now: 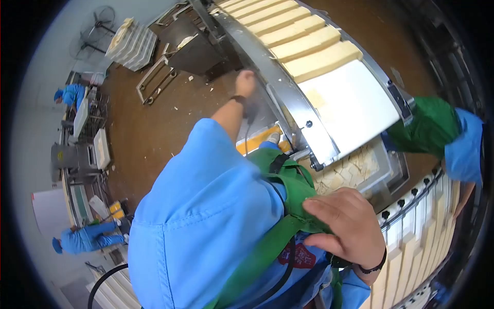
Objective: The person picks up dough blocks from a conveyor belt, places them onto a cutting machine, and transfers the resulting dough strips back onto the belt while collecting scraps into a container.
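Note:
My left hand (246, 83) reaches out beside the metal side of a conveyor (280, 95). Its fingers look curled closed, and whatever they may hold is hidden. My right hand (351, 226) is raised in front of my chest by the green apron (298, 198). Thumb and fingers are apart there, with nothing seen between them. Pale yellow slabs (324, 59) lie in a row across the white conveyor belt (355, 103). Under the belt's end, a tray (378, 180) holds pale cut pieces (350, 170).
More long pale strips (411, 262) lie on a second line at lower right, where another person's green and blue sleeve (432, 126) shows. Stacked white trays (134, 44), a dark metal bin (195, 54) and two people in blue are across the brown floor (149, 129).

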`<action>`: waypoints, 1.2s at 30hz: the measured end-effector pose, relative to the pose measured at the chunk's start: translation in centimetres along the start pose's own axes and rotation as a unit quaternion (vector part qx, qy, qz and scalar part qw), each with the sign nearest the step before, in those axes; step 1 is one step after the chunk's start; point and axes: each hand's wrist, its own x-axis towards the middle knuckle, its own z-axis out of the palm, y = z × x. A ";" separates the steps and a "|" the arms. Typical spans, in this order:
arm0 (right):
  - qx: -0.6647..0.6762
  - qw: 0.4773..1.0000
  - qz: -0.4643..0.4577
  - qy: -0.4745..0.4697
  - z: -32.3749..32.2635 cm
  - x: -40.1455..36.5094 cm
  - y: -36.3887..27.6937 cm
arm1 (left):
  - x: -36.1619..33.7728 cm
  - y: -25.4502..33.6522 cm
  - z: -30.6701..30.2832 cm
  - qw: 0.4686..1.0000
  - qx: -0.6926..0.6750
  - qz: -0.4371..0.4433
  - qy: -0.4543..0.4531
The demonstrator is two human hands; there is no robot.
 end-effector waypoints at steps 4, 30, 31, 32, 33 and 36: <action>0.078 0.988 0.131 0.017 -0.7 0.2 4.8 | -4.2 1.2 0.7 0.997 -0.007 0.032 -0.075; -0.219 0.728 0.589 0.275 -0.1 17.2 49.2 | 0.0 17.5 7.6 0.889 0.170 0.110 -0.410; -0.214 0.729 0.589 0.275 -0.9 18.0 49.8 | 0.2 17.8 7.6 0.878 0.183 0.116 -0.426; -0.215 0.723 0.593 0.280 -1.4 18.9 50.5 | 0.6 18.2 7.5 0.864 0.204 0.113 -0.446; -0.229 0.721 0.592 0.278 -1.8 19.7 51.0 | 0.9 18.4 7.4 0.861 0.202 0.120 -0.451; -0.219 0.709 0.619 0.257 -2.9 21.6 51.1 | 1.0 18.3 7.7 0.834 0.236 0.123 -0.483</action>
